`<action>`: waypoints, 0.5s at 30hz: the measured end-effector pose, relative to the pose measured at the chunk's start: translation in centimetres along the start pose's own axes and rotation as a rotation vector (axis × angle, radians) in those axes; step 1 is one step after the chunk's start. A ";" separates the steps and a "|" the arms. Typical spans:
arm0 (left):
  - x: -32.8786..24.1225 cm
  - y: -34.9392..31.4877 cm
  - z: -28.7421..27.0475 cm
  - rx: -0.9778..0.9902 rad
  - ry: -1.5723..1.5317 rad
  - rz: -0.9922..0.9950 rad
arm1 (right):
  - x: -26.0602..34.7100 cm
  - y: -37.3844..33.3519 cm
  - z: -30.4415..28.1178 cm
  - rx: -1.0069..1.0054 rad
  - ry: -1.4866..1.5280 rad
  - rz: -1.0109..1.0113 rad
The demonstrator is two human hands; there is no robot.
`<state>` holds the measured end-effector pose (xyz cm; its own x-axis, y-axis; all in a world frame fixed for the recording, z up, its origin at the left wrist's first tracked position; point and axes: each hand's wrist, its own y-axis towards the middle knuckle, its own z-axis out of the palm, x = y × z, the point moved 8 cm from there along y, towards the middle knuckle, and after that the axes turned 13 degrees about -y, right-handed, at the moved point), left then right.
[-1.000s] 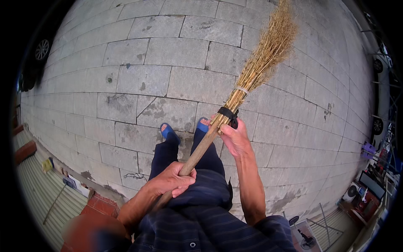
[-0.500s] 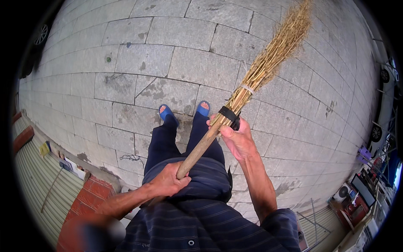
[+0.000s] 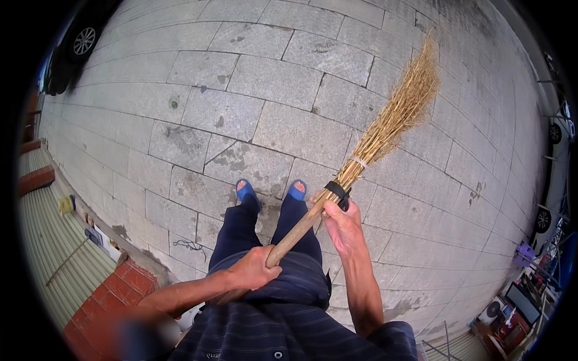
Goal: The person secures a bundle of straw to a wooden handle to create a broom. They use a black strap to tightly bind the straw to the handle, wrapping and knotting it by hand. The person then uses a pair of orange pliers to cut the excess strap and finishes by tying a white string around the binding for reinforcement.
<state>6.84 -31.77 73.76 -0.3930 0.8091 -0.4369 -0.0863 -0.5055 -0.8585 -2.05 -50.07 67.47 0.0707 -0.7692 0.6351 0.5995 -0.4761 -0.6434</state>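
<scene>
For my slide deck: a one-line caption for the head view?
Both hands grip a straw broom over grey stone paving.

Head view looks steeply down at pavement (image 3: 271, 78).

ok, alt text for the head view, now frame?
Seen from above, a person grips a wooden-handled straw broom with both hands: left hand at the handle's end, right hand near the black binding. Its bristles reach over grey stone paving slabs, beyond blue sandals.
</scene>
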 end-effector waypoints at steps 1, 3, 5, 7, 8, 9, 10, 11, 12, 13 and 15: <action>-0.6 0.1 0.1 0.024 -0.025 0.028 | 1.2 0.0 0.2 0.007 -0.027 -0.061; -3.3 0.1 -0.8 -0.028 -0.005 0.131 | 3.9 -0.1 0.7 0.015 -0.075 -0.182; -6.9 -0.4 -3.4 -0.179 0.179 0.312 | 6.4 -1.2 0.1 -0.065 -0.092 -0.251; -11.1 -2.3 -6.2 -0.401 0.308 0.447 | 7.9 -2.0 -1.9 -0.121 -0.087 -0.284; -13.2 -3.8 -8.0 -0.541 0.326 0.569 | 7.4 -2.5 -3.7 -0.157 -0.093 -0.261; -15.6 -4.4 -9.4 -0.637 0.348 0.670 | 6.2 -2.7 -6.5 -0.215 -0.092 -0.234; -17.8 -6.2 -10.0 -0.684 0.205 0.790 | 5.1 -3.2 -8.5 -0.255 -0.098 -0.210; -19.4 -8.3 -10.9 -0.738 0.061 0.903 | 3.9 -3.6 -9.9 -0.271 -0.092 -0.197; -20.6 -10.0 -12.0 -0.732 0.027 1.131 | 2.7 -4.1 -11.0 -0.288 -0.086 -0.184; -22.0 -11.6 -12.8 -0.762 -0.006 1.238 | 1.6 -4.4 -12.1 -0.307 -0.080 -0.173; -24.8 -15.4 -14.7 -0.727 0.073 1.389 | -0.8 -4.7 -13.3 -0.343 -0.121 -0.109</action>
<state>31.39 -39.66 93.85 0.2580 -0.1250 -0.9580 0.7425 -0.6088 0.2794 -15.54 -52.89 64.23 0.1273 -0.6600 0.7404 0.3080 -0.6833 -0.6620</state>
